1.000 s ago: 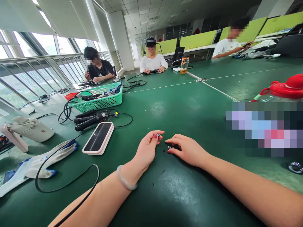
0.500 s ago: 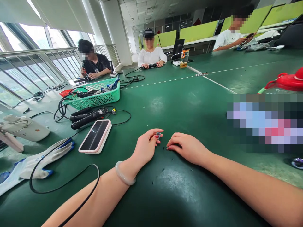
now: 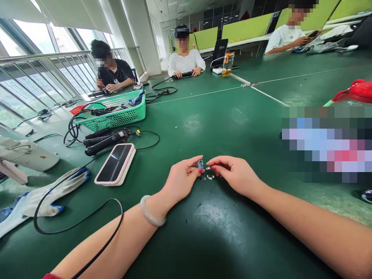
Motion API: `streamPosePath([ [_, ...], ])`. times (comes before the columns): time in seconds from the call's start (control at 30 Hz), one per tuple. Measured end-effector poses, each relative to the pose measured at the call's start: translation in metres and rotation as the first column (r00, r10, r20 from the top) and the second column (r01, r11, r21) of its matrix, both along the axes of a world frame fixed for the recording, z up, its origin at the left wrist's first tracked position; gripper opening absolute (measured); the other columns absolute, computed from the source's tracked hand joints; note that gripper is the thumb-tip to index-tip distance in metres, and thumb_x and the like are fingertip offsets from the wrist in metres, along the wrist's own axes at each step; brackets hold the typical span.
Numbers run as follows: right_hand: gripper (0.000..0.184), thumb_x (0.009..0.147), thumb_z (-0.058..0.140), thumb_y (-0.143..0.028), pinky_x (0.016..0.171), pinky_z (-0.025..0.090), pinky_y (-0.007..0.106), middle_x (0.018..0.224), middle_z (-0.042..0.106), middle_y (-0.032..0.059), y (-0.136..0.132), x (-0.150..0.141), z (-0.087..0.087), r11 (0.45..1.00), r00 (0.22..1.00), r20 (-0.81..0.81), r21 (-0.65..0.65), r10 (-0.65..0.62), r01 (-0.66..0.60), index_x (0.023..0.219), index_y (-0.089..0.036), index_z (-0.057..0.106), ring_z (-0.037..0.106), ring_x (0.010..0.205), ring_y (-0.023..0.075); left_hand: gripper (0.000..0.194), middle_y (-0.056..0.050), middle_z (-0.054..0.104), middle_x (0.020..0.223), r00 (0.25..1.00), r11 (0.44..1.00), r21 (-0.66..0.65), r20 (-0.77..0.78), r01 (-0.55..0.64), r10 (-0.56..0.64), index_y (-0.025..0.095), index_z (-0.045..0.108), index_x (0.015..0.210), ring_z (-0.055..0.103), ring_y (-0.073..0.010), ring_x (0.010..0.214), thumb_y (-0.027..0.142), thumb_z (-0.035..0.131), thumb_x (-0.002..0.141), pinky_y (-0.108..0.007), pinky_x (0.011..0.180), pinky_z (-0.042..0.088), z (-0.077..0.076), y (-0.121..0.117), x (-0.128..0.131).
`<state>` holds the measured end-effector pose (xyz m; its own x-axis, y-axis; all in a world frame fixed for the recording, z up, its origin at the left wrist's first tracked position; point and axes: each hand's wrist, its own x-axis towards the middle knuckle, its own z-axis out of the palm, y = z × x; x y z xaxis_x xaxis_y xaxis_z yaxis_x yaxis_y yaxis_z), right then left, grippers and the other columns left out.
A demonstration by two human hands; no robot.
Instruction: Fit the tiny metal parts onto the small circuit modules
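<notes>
Between the thumb and fingers of my left hand is a small dark circuit board, tilted up off the table. My right hand pinches a tiny metal-coloured piece just to the right of the board; its kind is too small to make out. On the green table, right below my fingertips, lie a small white-and-silver part and a few tiny dark and copper-coloured bits.
A pink-cased phone, black cable-ended tools and a green basket stand to the left. Work gloves lie nearer. A loose black cable crosses my left forearm. Several people sit around the table.
My right hand has risen from the table to beside the board with a tiny piece in its fingers. The board is turned more towards me. The white-and-silver part is now uncovered.
</notes>
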<state>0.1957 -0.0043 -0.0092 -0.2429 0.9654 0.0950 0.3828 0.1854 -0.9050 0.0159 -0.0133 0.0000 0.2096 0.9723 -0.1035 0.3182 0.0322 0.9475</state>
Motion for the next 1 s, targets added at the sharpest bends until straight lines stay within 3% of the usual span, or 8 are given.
streamPosePath([
  [0.17, 0.018, 0.075, 0.059, -0.034, 0.061, 0.048, 0.029, 0.067, 0.067, 0.0002, 0.0004, -0.0010, 0.0011, 0.996, 0.997, -0.072, -0.087, 0.020, -0.027, 0.080, -0.019, 0.068, 0.057, 0.058, 0.0135, 0.042, -0.005, 0.073, 0.100, 0.992, 0.990, 0.131, -0.121, 0.060, -0.044, 0.019, 0.058, 0.126, 0.069, -0.0155, 0.089, 0.015, 0.055, 0.084, -0.029, 0.087, 0.054, -0.0023, -0.0020, -0.0013],
  [0.3, 0.017, 0.074, 0.060, -0.034, 0.061, 0.047, 0.028, 0.066, 0.066, -0.0001, -0.0001, -0.0011, 0.0025, 0.993, 0.996, -0.082, -0.113, 0.037, -0.046, 0.078, -0.019, 0.068, 0.057, 0.058, 0.0128, 0.038, -0.002, 0.072, 0.094, 0.948, 0.939, 0.310, -0.315, 0.149, -0.047, 0.024, 0.062, 0.123, 0.067, -0.0152, 0.081, 0.020, 0.057, 0.085, -0.031, 0.081, 0.054, -0.0043, -0.0032, -0.0035],
  [0.43, 0.015, 0.074, 0.061, -0.033, 0.061, 0.047, 0.027, 0.065, 0.065, -0.0006, -0.0008, -0.0010, 0.0025, 0.992, 0.994, -0.092, -0.113, 0.051, -0.061, 0.075, -0.019, 0.066, 0.057, 0.058, 0.0124, 0.038, -0.001, 0.072, 0.094, 0.918, 0.893, 0.395, -0.394, 0.214, -0.046, 0.025, 0.061, 0.123, 0.065, -0.0149, 0.084, 0.019, 0.055, 0.086, -0.030, 0.082, 0.052, -0.0048, -0.0038, -0.0049],
  [0.6, 0.015, 0.075, 0.061, -0.033, 0.062, 0.047, 0.027, 0.065, 0.066, -0.0006, -0.0017, -0.0011, 0.0029, 0.996, 0.997, -0.075, -0.082, 0.025, -0.031, 0.073, -0.019, 0.065, 0.058, 0.059, 0.0125, 0.038, -0.001, 0.072, 0.093, 0.904, 0.870, 0.423, -0.423, 0.253, -0.057, 0.025, 0.060, 0.124, 0.065, -0.0146, 0.083, 0.021, 0.055, 0.086, -0.031, 0.082, 0.052, -0.0053, -0.0049, -0.0055],
  [1.0, 0.018, 0.076, 0.062, -0.036, 0.063, 0.049, 0.028, 0.067, 0.067, 0.0007, -0.0039, -0.0018, 0.0008, 1.000, 0.995, -0.102, -0.023, 0.001, -0.003, 0.075, -0.019, 0.066, 0.060, 0.061, 0.0139, 0.039, 0.002, 0.073, 0.090, 0.911, 0.886, 0.410, -0.412, 0.216, -0.032, 0.025, 0.060, 0.123, 0.064, -0.0142, 0.081, 0.022, 0.059, 0.083, -0.031, 0.080, 0.050, -0.0016, -0.0058, -0.0036],
])
